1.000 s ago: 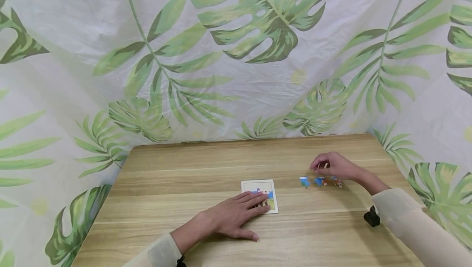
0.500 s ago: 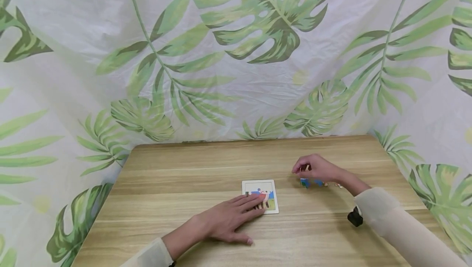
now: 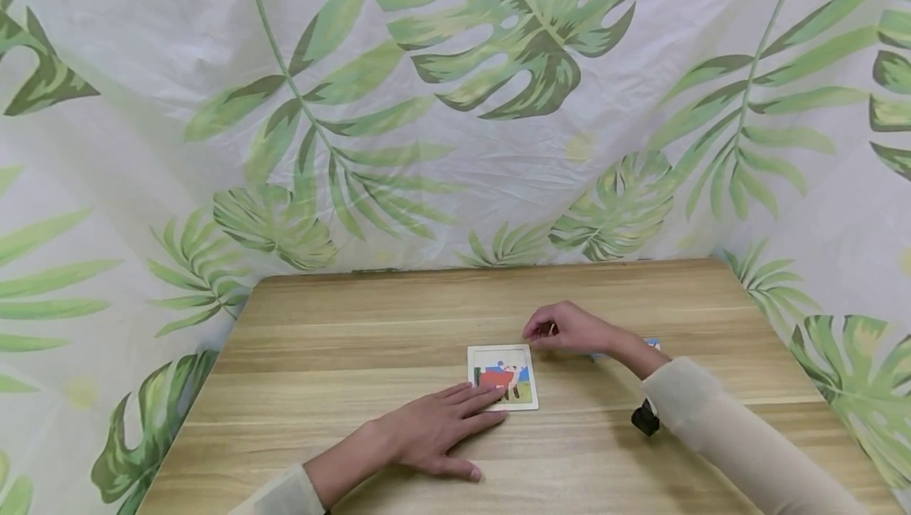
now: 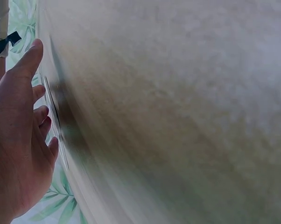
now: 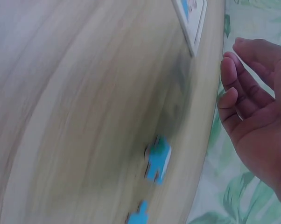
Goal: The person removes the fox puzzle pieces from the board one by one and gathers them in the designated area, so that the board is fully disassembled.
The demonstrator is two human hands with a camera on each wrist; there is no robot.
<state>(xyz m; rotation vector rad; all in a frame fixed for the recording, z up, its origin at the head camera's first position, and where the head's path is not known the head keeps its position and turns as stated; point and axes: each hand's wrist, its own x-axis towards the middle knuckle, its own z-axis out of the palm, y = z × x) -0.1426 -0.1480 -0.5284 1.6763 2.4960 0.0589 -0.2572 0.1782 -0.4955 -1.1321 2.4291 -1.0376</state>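
Observation:
In the head view a square picture puzzle (image 3: 523,392) in a pale frame lies on the table, showing a red-bodied animal on a blue and yellow ground. My left hand (image 3: 434,432) lies spread with its fingertips over the puzzle's lower left part. Just beyond the puzzle's upper right corner hovers my right hand (image 3: 576,329), its fingers loosely bent. Nothing shows between thumb and fingers in the right wrist view, where a blue and green puzzle piece (image 5: 158,158) and another blue piece (image 5: 138,215) lie loose on the table. My right forearm partly hides the loose pieces in the head view.
The wood-grain table (image 3: 342,357) reaches back to a leaf-patterned cloth (image 3: 455,143) hung behind and at the sides. A black strap piece (image 3: 645,418) shows at my right cuff.
My right hand has travelled left from above the loose pieces to the puzzle's upper right corner. My left hand has slid slightly back toward the lower left, uncovering more of the picture.

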